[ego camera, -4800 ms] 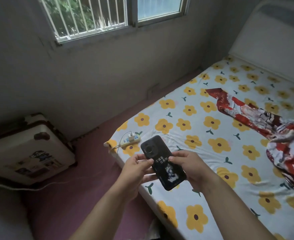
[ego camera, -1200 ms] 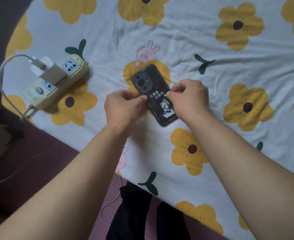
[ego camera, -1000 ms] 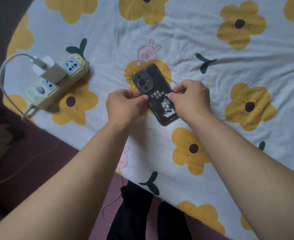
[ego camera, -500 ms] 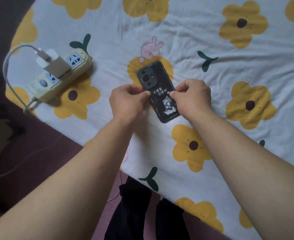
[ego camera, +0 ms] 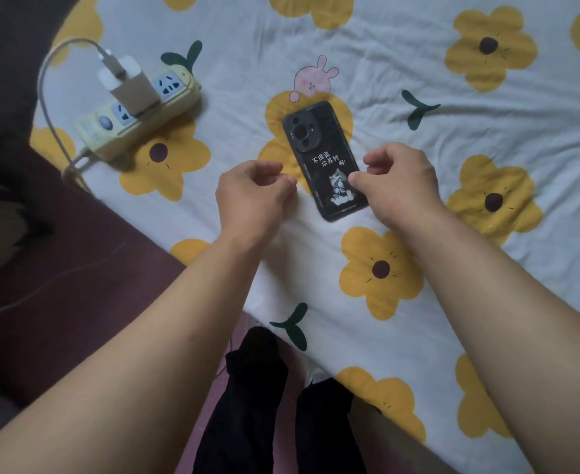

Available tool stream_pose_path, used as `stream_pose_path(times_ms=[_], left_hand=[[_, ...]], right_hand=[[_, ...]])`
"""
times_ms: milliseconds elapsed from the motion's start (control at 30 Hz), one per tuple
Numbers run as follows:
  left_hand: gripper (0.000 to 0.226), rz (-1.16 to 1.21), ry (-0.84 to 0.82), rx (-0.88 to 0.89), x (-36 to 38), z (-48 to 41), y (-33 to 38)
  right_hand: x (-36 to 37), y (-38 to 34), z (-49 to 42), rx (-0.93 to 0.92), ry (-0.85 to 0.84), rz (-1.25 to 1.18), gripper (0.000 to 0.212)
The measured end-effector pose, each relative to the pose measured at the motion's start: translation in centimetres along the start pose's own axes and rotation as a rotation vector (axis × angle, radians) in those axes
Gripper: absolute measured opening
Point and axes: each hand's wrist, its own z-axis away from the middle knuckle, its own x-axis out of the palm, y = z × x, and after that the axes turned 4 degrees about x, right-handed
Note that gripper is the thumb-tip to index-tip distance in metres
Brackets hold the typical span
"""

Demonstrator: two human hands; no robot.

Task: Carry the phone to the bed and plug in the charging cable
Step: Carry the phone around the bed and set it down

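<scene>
1. Bed sheet [ego camera: 487,124] recorded: white, creased, printed with yellow flowers, green sprigs and a pink rabbit [ego camera: 313,80]. Its near corner is seen from above, over a dark maroon floor [ego camera: 76,268].
2. Phone [ego camera: 324,160] is laid flat on the sheet, back up, over a yellow flower just below the rabbit. The camera end is turned away from the person. A black case with white characters and a cartoon cat is noted.
3. Left hand [ego camera: 251,196] is held just beside the phone's left edge, apart from it by a narrow strip of sheet. The fingers are curled in tight, with the thumb drawn against the forefinger. Nothing is seen held in it.
4. Right hand [ego camera: 398,179] is placed at the phone's right edge. The thumb tip is set on that edge beside the cat, and the fingers are curled narrowly above it. Whether the edge is actually pinched cannot be told.
5. Power strip [ego camera: 138,114], pale yellow, is laid on the sheet to the left of the phone, well apart from it and near the bed's corner.
6. A white charger block [ego camera: 129,83] is plugged into the strip.
7. Charging cable [ego camera: 47,97] is plugged into the block's top, looped leftward and led down past the strip's end over the bed's edge. Its other end cannot be followed.
8. Dark trouser legs [ego camera: 247,405] are seen at the bed's edge between the forearms.
</scene>
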Motion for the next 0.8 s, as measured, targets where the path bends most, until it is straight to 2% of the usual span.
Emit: stream_pose_path(times_ms=[167, 333, 500, 800], left_hand=[[0.020, 0.138, 0.014, -0.039, -1.6, 2.6, -0.8], [0.024, 0.190, 0.048, -0.082, -3.6, 5.4, -1.1], [0.021, 0.185, 0.063, -0.129, -6.4, 7.9, -0.9], [0.021, 0.211, 0.175, -0.069, -11.5, 11.0, -3.8]], right_hand=[[-0.5, 0.8, 2.6, -0.006, 0.018, -0.095, 0.023], [0.2, 0.8, 5.7, -0.045, -0.042, -0.096, 0.022], [1.8, -0.1, 8.4, -0.096, -0.138, -0.061, 0.022], [6.1, -1.0, 12.8, -0.219, -0.258, 0.050, 0.023]])
